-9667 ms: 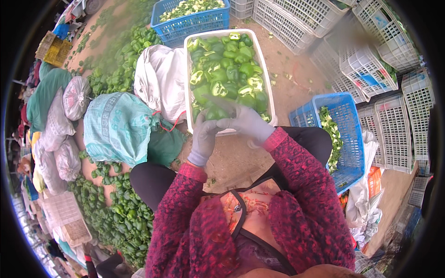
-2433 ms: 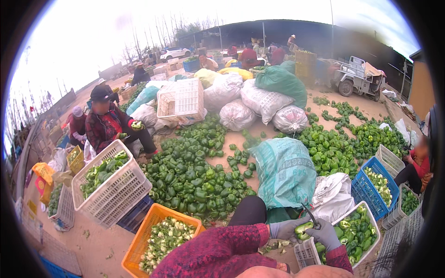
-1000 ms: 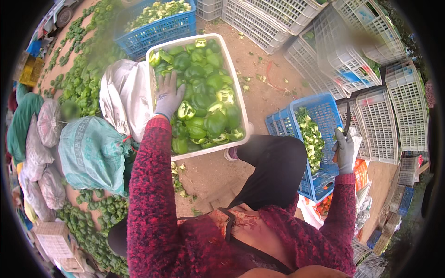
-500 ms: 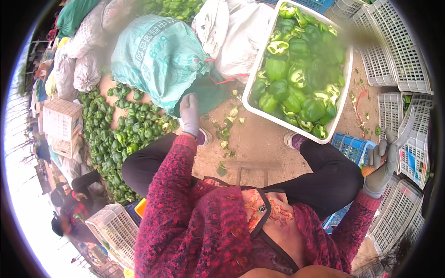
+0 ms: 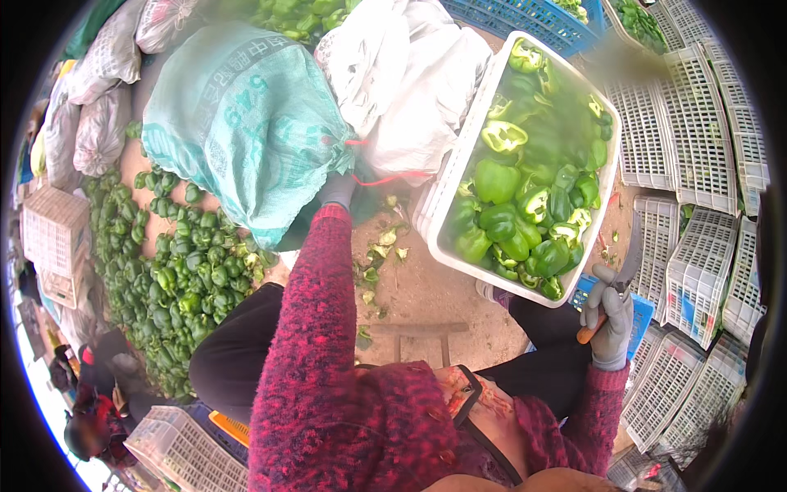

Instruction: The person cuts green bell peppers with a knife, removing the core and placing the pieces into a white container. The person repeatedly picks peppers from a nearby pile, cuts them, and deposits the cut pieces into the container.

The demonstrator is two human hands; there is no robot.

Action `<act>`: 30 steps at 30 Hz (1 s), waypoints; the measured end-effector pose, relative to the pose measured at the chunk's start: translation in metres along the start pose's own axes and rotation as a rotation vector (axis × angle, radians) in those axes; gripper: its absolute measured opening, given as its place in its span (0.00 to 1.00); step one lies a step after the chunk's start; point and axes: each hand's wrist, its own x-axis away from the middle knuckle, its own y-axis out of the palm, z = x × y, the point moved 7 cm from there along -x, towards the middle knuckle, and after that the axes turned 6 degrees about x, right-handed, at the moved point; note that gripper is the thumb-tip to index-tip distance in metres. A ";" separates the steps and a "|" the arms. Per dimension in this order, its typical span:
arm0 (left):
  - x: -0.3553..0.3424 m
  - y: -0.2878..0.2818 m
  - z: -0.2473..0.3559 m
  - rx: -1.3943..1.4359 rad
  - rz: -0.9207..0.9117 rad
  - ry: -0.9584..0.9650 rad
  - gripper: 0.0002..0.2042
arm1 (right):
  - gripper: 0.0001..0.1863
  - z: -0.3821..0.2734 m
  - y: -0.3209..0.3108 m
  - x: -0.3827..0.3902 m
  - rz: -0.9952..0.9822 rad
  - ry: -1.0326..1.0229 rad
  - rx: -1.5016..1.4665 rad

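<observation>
My gloved left hand [image 5: 336,190] reaches beneath the edge of the teal woven sack [image 5: 238,123], beside a white sack [image 5: 410,90] with a red tie; its fingers are out of sight. My gloved right hand [image 5: 608,320] grips a curved knife [image 5: 631,261] by its orange handle, blade pointing up, just right of a white crate [image 5: 439,197]. That crate holds many green peppers [image 5: 497,179], some cut open and showing pale insides. Scattered pepper trimmings [image 5: 385,242] lie on the ground between my legs and the teal sack.
Loose peppers [image 5: 168,287] cover the left ground, by stuffed sacks [image 5: 102,131] and a pale crate [image 5: 57,230]. A co-worker [image 5: 102,410] is at lower left. Plastic crates [image 5: 697,131] are stacked along the right; blue crates [image 5: 525,18] stand behind and beside the pepper crate.
My left hand left the pepper crate a second ago and has reached forward under the teal sack. The knife in my right hand moved away from the blue crate. The view has shifted.
</observation>
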 end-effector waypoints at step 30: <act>0.450 -0.042 0.203 1.037 -0.317 1.126 0.46 | 0.09 0.016 0.070 0.053 0.163 -0.370 0.533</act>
